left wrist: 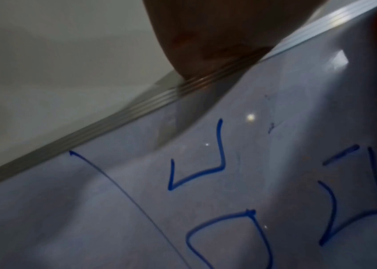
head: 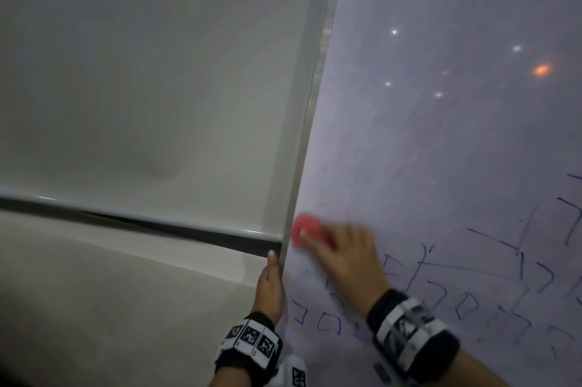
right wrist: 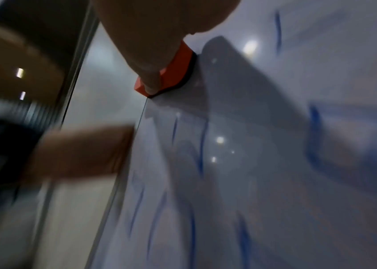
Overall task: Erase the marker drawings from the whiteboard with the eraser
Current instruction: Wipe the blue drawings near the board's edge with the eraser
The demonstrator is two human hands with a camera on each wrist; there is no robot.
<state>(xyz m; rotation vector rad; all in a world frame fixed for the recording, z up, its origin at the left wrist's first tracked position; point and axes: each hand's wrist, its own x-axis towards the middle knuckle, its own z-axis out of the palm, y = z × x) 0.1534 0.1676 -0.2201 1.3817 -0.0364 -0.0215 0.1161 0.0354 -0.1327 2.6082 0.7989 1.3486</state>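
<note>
right hand [head: 343, 256] presses the red eraser [head: 305, 230] flat on the whiteboard [head: 425, 140], fingers curled over it, right by the metal frame [head: 310, 122]. left hand [head: 270, 287] grips that frame edge. the top part looks wiped, with faint smears. blue marker drawings [head: 466, 289] below and to the right are left. no room to the left; lots of room right and down.
</note>
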